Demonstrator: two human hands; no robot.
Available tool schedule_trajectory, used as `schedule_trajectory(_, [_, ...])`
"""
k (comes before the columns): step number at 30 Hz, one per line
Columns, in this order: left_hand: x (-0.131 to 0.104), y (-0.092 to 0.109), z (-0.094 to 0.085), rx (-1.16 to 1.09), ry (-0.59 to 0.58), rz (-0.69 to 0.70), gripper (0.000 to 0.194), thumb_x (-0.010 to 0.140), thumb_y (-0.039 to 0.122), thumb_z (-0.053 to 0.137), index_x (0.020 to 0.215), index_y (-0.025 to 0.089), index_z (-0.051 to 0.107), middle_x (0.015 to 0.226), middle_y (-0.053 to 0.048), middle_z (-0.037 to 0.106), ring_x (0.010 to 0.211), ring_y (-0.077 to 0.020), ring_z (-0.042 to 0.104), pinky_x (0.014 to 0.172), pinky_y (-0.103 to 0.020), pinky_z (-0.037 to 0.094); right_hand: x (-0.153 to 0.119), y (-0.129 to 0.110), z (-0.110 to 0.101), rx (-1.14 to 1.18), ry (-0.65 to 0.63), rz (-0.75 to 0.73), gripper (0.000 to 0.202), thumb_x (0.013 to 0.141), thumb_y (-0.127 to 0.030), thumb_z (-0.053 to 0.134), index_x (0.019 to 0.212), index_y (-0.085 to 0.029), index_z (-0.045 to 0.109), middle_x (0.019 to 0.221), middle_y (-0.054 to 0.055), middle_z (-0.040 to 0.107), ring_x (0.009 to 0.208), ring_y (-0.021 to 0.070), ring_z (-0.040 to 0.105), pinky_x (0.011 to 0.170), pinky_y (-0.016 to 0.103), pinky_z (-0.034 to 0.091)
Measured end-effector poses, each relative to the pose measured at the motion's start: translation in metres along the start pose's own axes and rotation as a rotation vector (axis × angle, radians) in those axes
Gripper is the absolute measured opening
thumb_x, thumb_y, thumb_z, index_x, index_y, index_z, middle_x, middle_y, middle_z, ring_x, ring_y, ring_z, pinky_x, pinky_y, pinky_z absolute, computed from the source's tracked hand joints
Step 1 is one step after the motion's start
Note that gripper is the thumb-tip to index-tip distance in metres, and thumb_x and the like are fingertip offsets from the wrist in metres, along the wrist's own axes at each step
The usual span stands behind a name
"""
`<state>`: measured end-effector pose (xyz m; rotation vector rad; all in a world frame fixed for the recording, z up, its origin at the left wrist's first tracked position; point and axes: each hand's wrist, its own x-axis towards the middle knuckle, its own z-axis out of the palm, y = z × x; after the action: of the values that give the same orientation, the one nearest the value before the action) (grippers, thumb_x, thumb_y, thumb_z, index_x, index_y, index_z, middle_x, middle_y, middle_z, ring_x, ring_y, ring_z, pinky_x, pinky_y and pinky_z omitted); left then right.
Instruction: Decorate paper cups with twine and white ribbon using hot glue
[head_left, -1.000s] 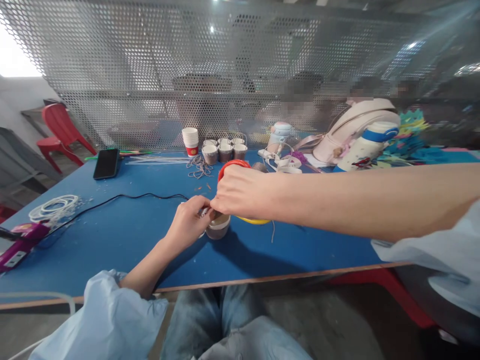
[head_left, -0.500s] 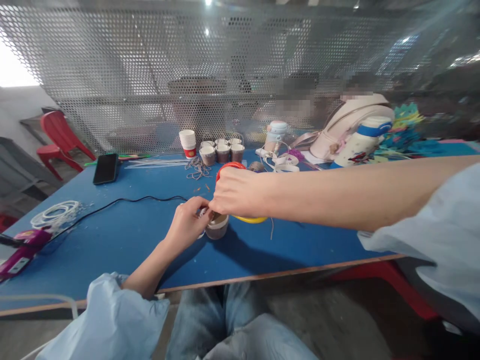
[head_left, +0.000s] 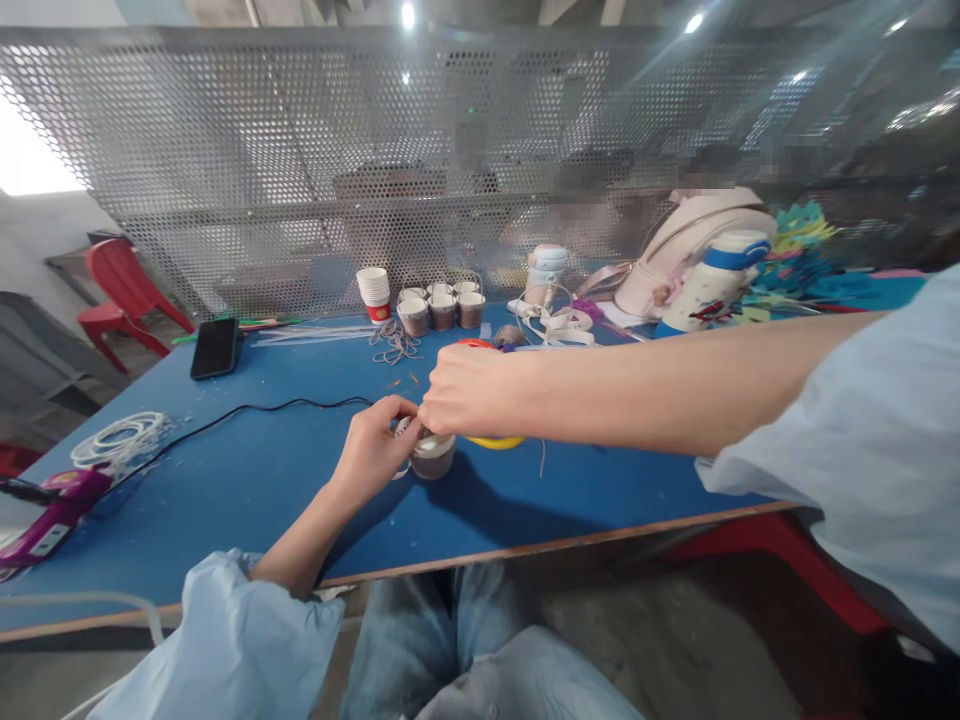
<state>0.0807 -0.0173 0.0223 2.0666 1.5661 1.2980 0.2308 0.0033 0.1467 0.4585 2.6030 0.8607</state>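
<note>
Brown-sided cup (head_left: pixel 433 462) with a pale rim: in the head view it stands upright on the blue table (head_left: pixel 262 500), near the front edge, just below my two hands. A thin white loop (head_left: pixel 401 471) shows at its left side.

My left hand (head_left: pixel 375 438) comes in low, thumb and forefinger brought narrowly together at the cup's rim; I cannot tell whether they pinch the rim or something thin on it. My right hand (head_left: pixel 469 390) reaches across above the cup, knuckles up, fingers curled in beside the left fingertips. Its own tips are hidden, so I cannot tell what they hold. Past that hand show a red curved edge (head_left: pixel 477 344) and a yellow curved edge (head_left: pixel 495 442), mostly covered by it.

Farther back stand a cluster of brown cups (head_left: pixel 442 316) and a stack of paper cups (head_left: pixel 373 290), with tangled twine (head_left: pixel 397 342) in front of them. A twine ball (head_left: pixel 510 336) and white ribbon (head_left: pixel 566 328) lie beyond my right forearm. Off to my left are a phone (head_left: pixel 215 348), a white coil (head_left: pixel 120 440) and a purple power strip (head_left: pixel 64 510).
</note>
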Motion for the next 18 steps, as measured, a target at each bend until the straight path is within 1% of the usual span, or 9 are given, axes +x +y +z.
schedule_trajectory(2, [0.0003,0.0004,-0.0001,0.001,0.002,-0.005,0.013,0.075,0.024,0.053,0.069,0.017,0.062,0.065,0.001,0.066,0.059,-0.0115,0.054,0.057,-0.021,0.040,-0.0004,-0.0002,0.0004,0.002,-0.011,-0.053,0.019,0.086,-0.010,0.057,0.069,-0.017,0.062,0.061,0.000,0.063,0.060,0.0141,0.056,0.058,0.031,0.033])
schedule_trajectory(5, [0.0002,0.0003,0.0004,0.006,-0.001,-0.004,0.013,0.075,0.024,0.053,0.071,0.017,0.063,0.067,0.000,0.067,0.061,-0.0118,0.056,0.059,-0.021,0.040,-0.0007,0.0000,0.0024,-0.002,-0.012,-0.081,0.017,0.086,-0.008,0.054,0.074,-0.017,0.063,0.070,0.004,0.068,0.067,0.0171,0.060,0.059,0.033,0.034])
schedule_trajectory(9, [-0.0006,-0.0015,0.0016,0.000,0.003,-0.006,0.012,0.076,0.023,0.053,0.073,0.017,0.063,0.069,0.000,0.068,0.061,-0.0119,0.056,0.060,-0.022,0.040,0.0002,-0.0006,0.0059,0.046,-0.071,-0.109,0.016,0.086,-0.008,0.055,0.076,-0.017,0.064,0.071,0.003,0.068,0.070,0.0164,0.061,0.060,0.032,0.035])
schedule_trajectory(11, [-0.0011,-0.0029,0.0022,-0.001,0.003,-0.009,0.011,0.077,0.023,0.053,0.074,0.017,0.063,0.070,0.000,0.068,0.062,-0.0121,0.056,0.061,-0.022,0.041,-0.0008,-0.0017,0.0065,0.057,-0.087,-0.104,0.016,0.086,-0.007,0.054,0.079,-0.016,0.065,0.071,0.003,0.068,0.069,0.0161,0.061,0.059,0.031,0.034])
schedule_trajectory(15, [-0.0021,-0.0054,0.0035,0.018,0.001,-0.008,0.012,0.079,0.024,0.053,0.077,0.017,0.063,0.073,0.000,0.069,0.067,-0.0137,0.059,0.064,-0.024,0.043,-0.0065,-0.0035,0.0056,0.006,-0.076,-0.047,0.014,0.084,-0.007,0.056,0.089,-0.015,0.066,0.073,0.005,0.069,0.068,0.0182,0.061,0.058,0.033,0.033])
schedule_trajectory(18, [-0.0028,-0.0053,0.0044,0.034,0.006,-0.005,0.013,0.081,0.026,0.054,0.078,0.018,0.064,0.075,-0.001,0.070,0.068,-0.0146,0.060,0.066,-0.025,0.044,-0.0078,-0.0026,0.0060,0.008,-0.077,-0.065,0.012,0.084,-0.009,0.058,0.089,-0.015,0.066,0.076,0.006,0.070,0.069,0.0187,0.061,0.058,0.033,0.032])
